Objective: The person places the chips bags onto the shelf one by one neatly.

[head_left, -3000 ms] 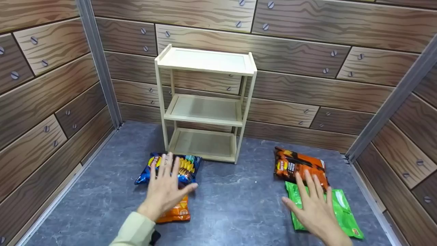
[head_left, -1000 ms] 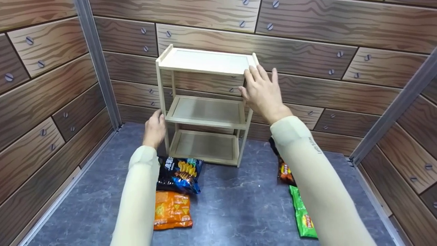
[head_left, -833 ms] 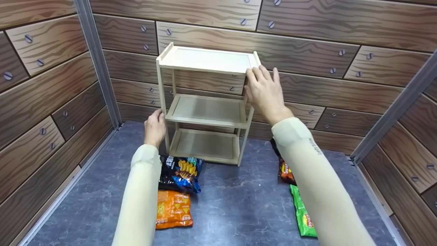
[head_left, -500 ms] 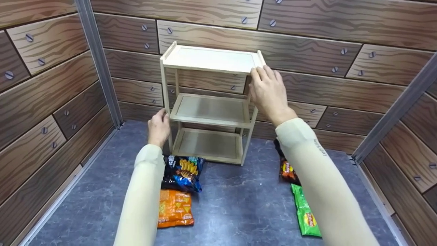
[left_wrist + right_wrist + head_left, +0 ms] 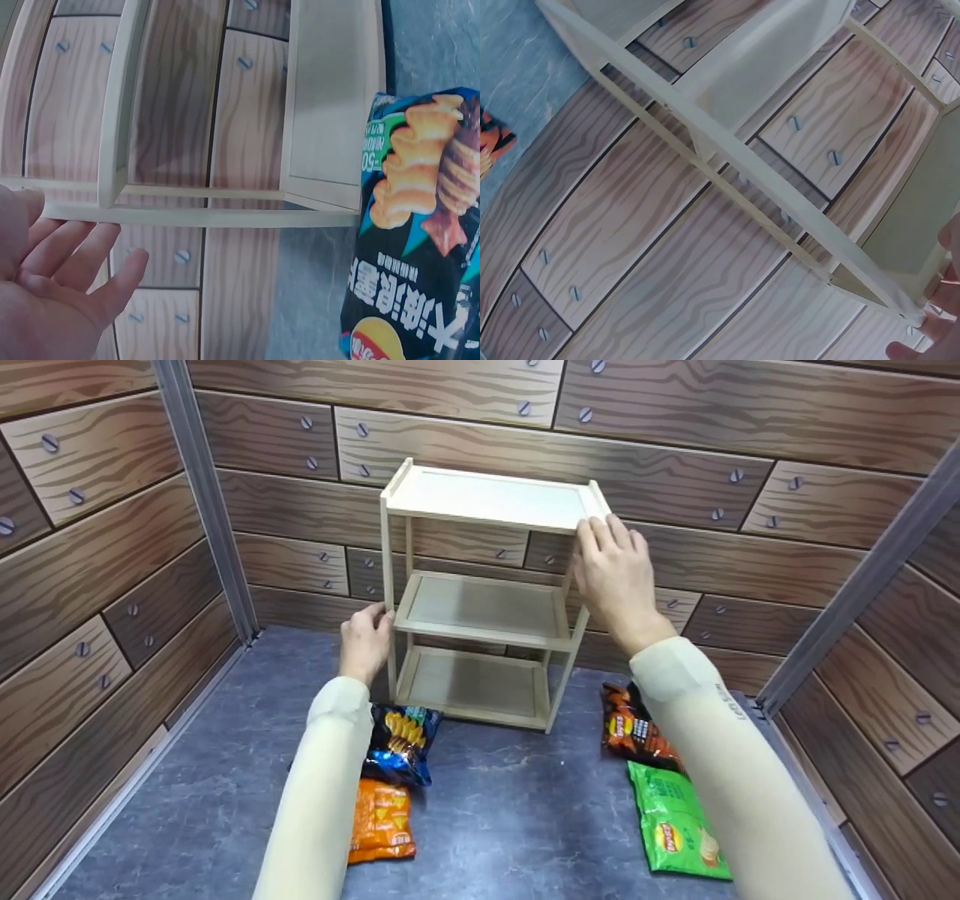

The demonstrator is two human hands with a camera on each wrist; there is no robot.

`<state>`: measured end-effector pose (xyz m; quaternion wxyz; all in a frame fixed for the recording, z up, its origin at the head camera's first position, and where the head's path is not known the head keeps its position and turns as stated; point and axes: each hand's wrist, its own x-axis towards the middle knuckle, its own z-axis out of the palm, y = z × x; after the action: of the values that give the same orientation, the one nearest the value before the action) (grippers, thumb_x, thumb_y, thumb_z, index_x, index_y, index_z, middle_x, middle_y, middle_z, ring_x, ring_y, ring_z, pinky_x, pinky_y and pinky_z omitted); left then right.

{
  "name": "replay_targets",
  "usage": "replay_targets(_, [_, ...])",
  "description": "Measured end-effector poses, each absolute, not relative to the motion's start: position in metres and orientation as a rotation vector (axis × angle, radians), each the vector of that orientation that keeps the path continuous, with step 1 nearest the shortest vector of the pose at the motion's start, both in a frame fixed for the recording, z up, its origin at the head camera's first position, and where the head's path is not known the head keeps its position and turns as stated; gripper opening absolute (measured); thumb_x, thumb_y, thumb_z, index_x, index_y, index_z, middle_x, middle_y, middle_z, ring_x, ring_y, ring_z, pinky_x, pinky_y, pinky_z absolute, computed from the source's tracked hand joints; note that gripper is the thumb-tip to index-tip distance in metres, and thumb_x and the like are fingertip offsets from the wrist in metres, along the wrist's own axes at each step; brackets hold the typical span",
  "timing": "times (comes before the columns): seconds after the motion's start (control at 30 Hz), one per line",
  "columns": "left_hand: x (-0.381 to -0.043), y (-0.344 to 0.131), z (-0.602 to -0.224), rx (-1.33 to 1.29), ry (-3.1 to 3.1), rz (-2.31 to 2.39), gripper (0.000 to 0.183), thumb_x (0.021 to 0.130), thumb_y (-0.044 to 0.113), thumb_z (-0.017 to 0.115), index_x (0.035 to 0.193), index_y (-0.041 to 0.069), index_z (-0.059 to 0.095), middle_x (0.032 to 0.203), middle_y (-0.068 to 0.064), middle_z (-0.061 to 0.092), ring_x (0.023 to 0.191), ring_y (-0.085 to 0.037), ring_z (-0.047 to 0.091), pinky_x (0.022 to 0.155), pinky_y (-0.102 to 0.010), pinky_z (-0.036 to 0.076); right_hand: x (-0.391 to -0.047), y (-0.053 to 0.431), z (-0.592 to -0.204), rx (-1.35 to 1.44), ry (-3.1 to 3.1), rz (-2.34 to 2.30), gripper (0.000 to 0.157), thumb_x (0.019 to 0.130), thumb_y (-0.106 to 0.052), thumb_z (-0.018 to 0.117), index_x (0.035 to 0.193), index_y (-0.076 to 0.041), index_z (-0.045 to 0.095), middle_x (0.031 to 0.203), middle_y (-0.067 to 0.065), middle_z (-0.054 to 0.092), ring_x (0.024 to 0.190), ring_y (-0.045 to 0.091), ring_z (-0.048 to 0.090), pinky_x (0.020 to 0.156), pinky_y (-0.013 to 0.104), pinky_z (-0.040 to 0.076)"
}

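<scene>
A pale wooden three-tier shelf rack [image 5: 480,604] stands upright before the back wall, its boards bare. Low on its left side, my left hand [image 5: 366,643] holds the front post at middle-board height. The left wrist view has the thumb across that post [image 5: 247,217] and the fingertips against its outer side. Over the top right corner, my right hand [image 5: 616,581] grips the rack with bent fingers; only some fingers [image 5: 937,326] show at the edge of the right wrist view. A black-and-blue chip bag [image 5: 401,746] lies near the rack's left front foot.
An orange snack bag [image 5: 382,821] lies below the blue one, partly behind the left sleeve. On the right are an orange-and-black chip bag [image 5: 622,727] and a green one [image 5: 675,825], partly covered by the right sleeve. Wood-patterned walls [image 5: 712,570] enclose the grey floor [image 5: 510,810].
Both hands have come from above the bags to the rack's sides. Over the last half second the rack has shifted right along the floor with the hands on it. The bags lie still.
</scene>
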<state>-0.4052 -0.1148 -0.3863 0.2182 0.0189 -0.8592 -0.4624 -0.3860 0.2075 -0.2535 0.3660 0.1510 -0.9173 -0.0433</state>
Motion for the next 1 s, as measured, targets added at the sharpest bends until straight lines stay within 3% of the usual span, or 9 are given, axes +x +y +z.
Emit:
replay_targets(0.47, [-0.400,-0.091,-0.386,-0.021,-2.341,-1.282,0.028,0.099,0.025,0.061,0.115,0.004,0.072,0.106,-0.015,0.075,0.100,-0.029,0.070,0.091,-0.042,0.053,-0.371,0.238,-0.256,0.362,-2.319,-0.119,0.046,0.097,-0.021,0.055,0.138,0.000,0.051,0.138,0.018,0.058,0.133,0.038,0.047,0.106,0.056,0.041])
replay_targets(0.67, [-0.396,-0.086,-0.385,-0.026,-2.387,-1.224,0.032,0.099,0.032,0.060,0.116,0.008,0.073,0.115,-0.012,0.074,0.112,-0.031,0.067,0.097,-0.045,0.051,-0.363,0.249,-0.255,0.369,-2.339,-0.103,0.047,0.097,-0.020,0.054,0.139,0.000,0.050,0.139,0.019,0.056,0.134,0.040,0.046,0.107,0.058,0.040])
replay_targets(1.0, [-0.399,-0.080,-0.394,-0.044,-2.392,-1.364,0.038,0.106,0.033,0.046,0.120,0.005,0.068,0.116,-0.017,0.071,0.114,-0.034,0.064,0.100,-0.046,0.049,-0.350,0.256,-0.254,0.400,-2.357,-0.102,0.049,0.097,-0.019,0.052,0.141,0.000,0.048,0.141,0.020,0.054,0.135,0.040,0.045,0.105,0.058,0.041])
